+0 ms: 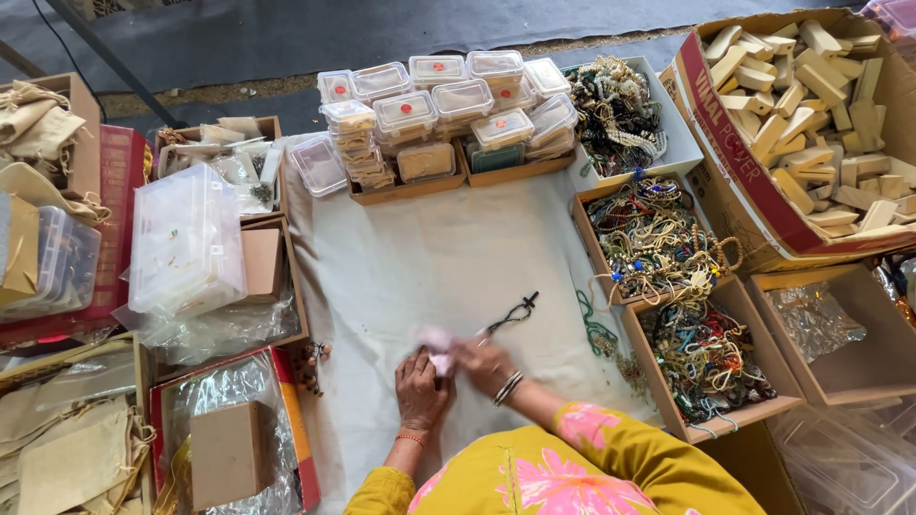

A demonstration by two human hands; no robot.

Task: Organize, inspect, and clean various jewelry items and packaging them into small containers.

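White cloth (429,257) covered floor, boxes ringing it. Block carton (811,143) sat at 2 o'clock; three bead trays (658,238) at 3, full of strung beads; lidded tub stack (439,105) at 12. Both hands met over pink pouch (437,341): left hand (420,386) and right hand (485,362) pinched it. Black cross (520,307) on cord lay at 1 o'clock, long axis toward 1, right hand nearer.

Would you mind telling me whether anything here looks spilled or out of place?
A green bead string lies loose on the white cloth, outside the bead boxes. Small brown beads also sit astray at the cloth's left edge.
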